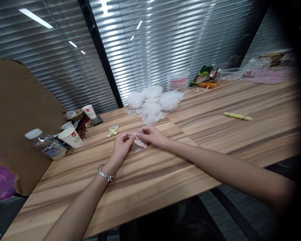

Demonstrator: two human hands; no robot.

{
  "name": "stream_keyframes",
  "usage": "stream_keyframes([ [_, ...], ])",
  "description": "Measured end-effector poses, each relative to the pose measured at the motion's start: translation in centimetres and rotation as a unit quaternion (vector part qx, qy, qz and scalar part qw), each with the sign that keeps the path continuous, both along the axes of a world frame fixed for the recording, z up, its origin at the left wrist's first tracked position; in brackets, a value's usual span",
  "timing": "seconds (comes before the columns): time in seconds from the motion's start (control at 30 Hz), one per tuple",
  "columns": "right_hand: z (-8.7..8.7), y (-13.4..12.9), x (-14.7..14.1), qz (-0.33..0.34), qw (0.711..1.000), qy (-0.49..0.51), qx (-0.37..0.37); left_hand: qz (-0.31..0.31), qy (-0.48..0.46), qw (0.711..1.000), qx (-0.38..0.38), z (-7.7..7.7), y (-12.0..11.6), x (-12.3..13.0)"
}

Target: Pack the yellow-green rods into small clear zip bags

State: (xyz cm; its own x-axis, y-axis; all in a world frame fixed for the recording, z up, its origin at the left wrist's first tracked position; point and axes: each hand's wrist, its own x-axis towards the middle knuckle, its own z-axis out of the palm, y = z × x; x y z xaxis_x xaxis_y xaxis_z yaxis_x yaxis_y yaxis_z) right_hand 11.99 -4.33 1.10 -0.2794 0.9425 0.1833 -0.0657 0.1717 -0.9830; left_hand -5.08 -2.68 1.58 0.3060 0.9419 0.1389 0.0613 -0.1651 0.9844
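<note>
Viewed from my remote station through the head camera, two bare hands meet over a wood-grain table (163, 174), a small clear bag (139, 144) pinched between them. I see the left hand (122, 144), a silver bracelet (104, 175) at its wrist, gripping the bag's upper edge between thumb and fingers; the right hand (152, 135) has the same edge closed in its fingers, just beside. The bag hangs toward the near side of the table, a pale and pink item (140, 143) inside it, too small for me to identify. Whether the bag's lower end touches the wood, I cannot tell.

The step in hand, as I judge it, is work along the bag's mouth, with the contents already inside; whether that mouth is sealed does not show. The next move calls, I would say, for both pinches to keep the edge flat and aligned, one hand steadying while the other runs along the strip, and for the item to sit clear of it.

To the left of the hands lies a second bag (112, 131) with yellow pieces inside. Beyond them is a heap of clear bags (152, 105); well apart, at right, a yellow stick (237, 116) lies on the table.
</note>
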Motion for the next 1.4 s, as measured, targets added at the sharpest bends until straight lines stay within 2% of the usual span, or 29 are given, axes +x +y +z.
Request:
stream_keyframes([
  [0.33, -0.42, 0.25, -0.02, -0.002, 1.000, 0.000, 0.022, 0.007, 0.017, 1.000, 0.018, 0.08, -0.03, 0.00],
  [0.77, -0.84, 0.42, 0.03, -0.013, 0.999, -0.021, 0.039, 0.007, 0.013, 1.000, 0.000, 0.12, -0.14, 0.02],
  [1.0, -0.69, 0.24, -0.18, -0.024, 0.999, -0.008, 0.024, -0.018, -0.006, 1.000, -0.023, 0.45, -0.23, 0.07],
  [1.17, -0.82, 0.45, -0.19, -0.034, 0.999, -0.001, 0.021, -0.036, -0.015, 0.999, -0.014, 0.65, -0.33, 0.07],
  [1.27, -0.69, 0.49, -0.23, -0.038, 0.999, 0.015, 0.012, -0.017, -0.015, 1.000, -0.016, 0.50, -0.20, 0.06],
  [1.4, -0.62, 0.57, -0.29, -0.044, 0.998, 0.040, -0.012, 0.038, -0.017, 0.999, -0.021, 0.03, 0.30, -0.10],
])
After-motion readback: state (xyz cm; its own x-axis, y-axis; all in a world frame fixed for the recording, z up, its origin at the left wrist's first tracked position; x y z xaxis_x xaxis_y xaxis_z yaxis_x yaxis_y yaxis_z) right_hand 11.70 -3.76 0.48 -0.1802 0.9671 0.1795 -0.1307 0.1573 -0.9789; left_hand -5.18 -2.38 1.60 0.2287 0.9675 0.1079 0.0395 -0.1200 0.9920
